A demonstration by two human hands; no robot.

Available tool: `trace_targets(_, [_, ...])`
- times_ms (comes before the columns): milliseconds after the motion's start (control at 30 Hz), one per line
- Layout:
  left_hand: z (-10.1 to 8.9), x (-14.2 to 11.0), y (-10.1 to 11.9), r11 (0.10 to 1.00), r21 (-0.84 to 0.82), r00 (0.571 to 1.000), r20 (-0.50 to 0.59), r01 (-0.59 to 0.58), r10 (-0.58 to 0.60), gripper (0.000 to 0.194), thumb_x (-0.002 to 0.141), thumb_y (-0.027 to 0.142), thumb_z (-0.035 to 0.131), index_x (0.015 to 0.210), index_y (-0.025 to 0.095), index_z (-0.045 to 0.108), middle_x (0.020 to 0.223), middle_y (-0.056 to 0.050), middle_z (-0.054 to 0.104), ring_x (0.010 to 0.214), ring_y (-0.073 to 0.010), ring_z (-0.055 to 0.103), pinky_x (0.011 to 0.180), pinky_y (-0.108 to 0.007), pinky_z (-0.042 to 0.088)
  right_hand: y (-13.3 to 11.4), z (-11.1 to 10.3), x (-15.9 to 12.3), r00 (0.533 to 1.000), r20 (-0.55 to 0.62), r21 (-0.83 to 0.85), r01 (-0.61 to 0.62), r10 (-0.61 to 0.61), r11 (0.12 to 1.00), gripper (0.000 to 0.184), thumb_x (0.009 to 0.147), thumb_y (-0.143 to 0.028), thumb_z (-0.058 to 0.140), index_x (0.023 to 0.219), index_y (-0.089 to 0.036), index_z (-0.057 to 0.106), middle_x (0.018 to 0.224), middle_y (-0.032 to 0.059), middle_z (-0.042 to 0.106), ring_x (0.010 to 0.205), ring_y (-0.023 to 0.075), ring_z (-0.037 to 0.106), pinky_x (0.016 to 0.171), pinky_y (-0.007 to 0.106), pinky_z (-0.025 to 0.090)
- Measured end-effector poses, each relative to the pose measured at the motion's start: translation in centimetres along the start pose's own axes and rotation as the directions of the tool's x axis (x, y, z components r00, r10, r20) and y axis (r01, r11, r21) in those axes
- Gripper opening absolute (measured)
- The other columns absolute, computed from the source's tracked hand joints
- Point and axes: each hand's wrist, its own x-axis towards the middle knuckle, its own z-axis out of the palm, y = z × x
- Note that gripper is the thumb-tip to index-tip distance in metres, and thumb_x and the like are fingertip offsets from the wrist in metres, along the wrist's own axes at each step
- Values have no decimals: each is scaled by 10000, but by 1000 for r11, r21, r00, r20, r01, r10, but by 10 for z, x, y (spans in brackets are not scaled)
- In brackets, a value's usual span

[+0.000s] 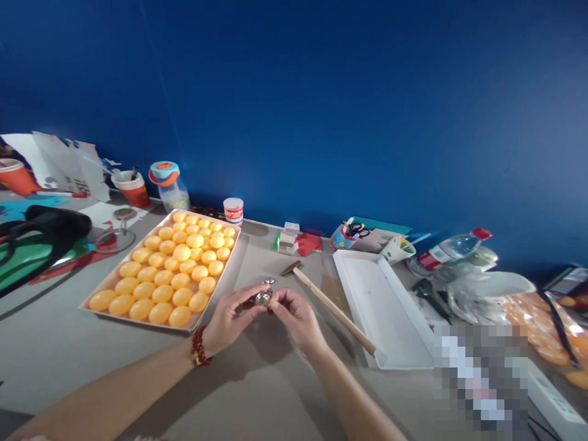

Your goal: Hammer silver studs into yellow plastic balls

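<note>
My left hand and my right hand meet over the grey table, and together they pinch a small shiny silver-wrapped object between their fingertips. A red bead bracelet circles my left wrist. Just beyond my hands another small shiny piece lies on the table. A wooden-handled hammer lies to the right of my hands, its head pointing away from me. A tray full of several yellow-orange balls sits to the left.
A white tray lies right of the hammer. Along the wall stand cups, a small jar, a lidded bottle, a cup with scissors, a water bottle and plastic bags. A black bag sits far left.
</note>
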Motion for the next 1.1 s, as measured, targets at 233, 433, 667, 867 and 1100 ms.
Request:
trace_targets(233, [-1,0,0,999,26,1000,-8,-20,21,367,881,313,633,1239,233,642,1222,-78,702,1069,-238,675,904,-338,569,-1,3,-1,999,-26,-51,24,-25,998,272,849,-453,659,813,-192,590,772,7,606,739,153,566,726,267,452])
trace_targets(433, [-2,0,-1,995,81,998,-12,-57,58,359,886,326,622,1233,235,647,1208,-82,708,1060,-243,677,900,-341,567,1,2,-1,999,-19,-127,43,-45,991,269,871,-453,623,810,-195,576,766,10,600,728,156,562,701,267,441])
trace_targets(667, [-3,0,1,989,122,996,-1,-84,85,356,891,314,619,1239,240,636,1208,-79,706,1078,-240,667,925,-345,550,2,2,-2,997,-37,-209,58,-67,976,239,878,-418,611,800,-195,570,748,5,594,700,151,546,654,252,415])
trace_targets(867, [-2,-1,3,993,94,997,-16,-69,71,358,874,307,643,1226,245,648,1201,-75,709,1068,-242,669,929,-347,544,2,4,-3,996,-66,-84,49,-54,995,253,840,-427,668,818,-198,564,737,2,610,687,148,567,668,262,443])
trace_targets(1100, [8,2,-4,930,-353,994,7,102,-106,375,829,310,704,1190,216,660,1161,-101,709,912,-229,704,794,-341,590,-14,-10,-2,998,-11,-89,64,-65,994,269,840,-460,659,873,-207,574,733,0,601,638,147,553,628,271,443])
